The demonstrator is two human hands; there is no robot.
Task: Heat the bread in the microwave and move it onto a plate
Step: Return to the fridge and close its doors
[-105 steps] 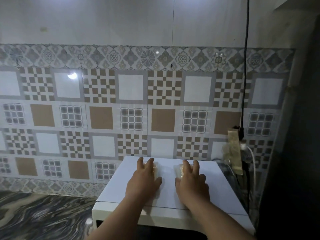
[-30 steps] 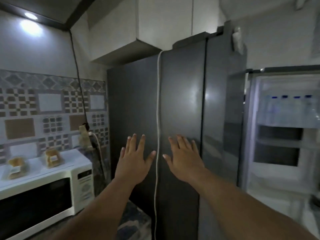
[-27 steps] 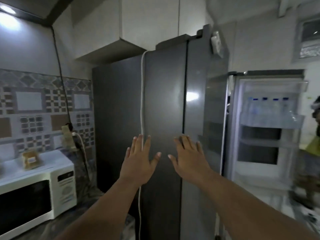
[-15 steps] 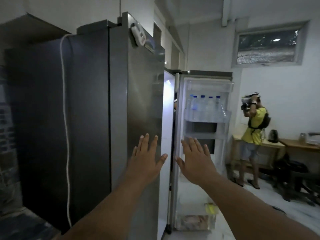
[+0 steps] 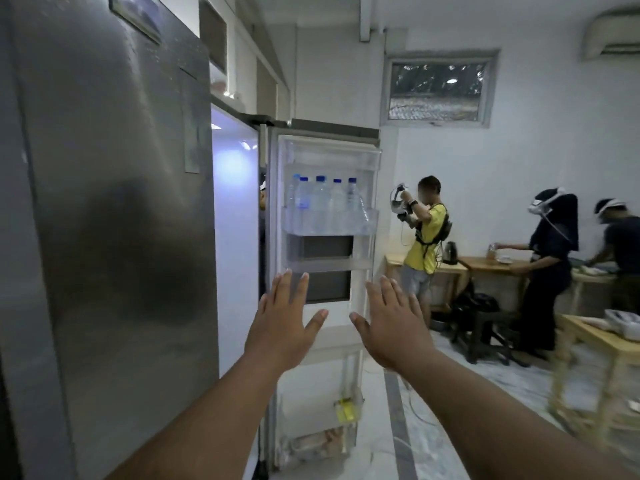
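My left hand and my right hand are raised in front of me, palms forward, fingers spread, holding nothing. They hover before the open door of a tall grey fridge. Neither hand touches the door. The bread, the microwave and any plate are out of view.
The door shelf holds several water bottles. A person in a yellow shirt stands by a wooden table, two more people to the right. A dark chair and another wooden table stand on the white floor.
My view swung right from the microwave top, where both hands rested on the bread packs, past the fridge side to its open door. Both hands now hover empty and spread.
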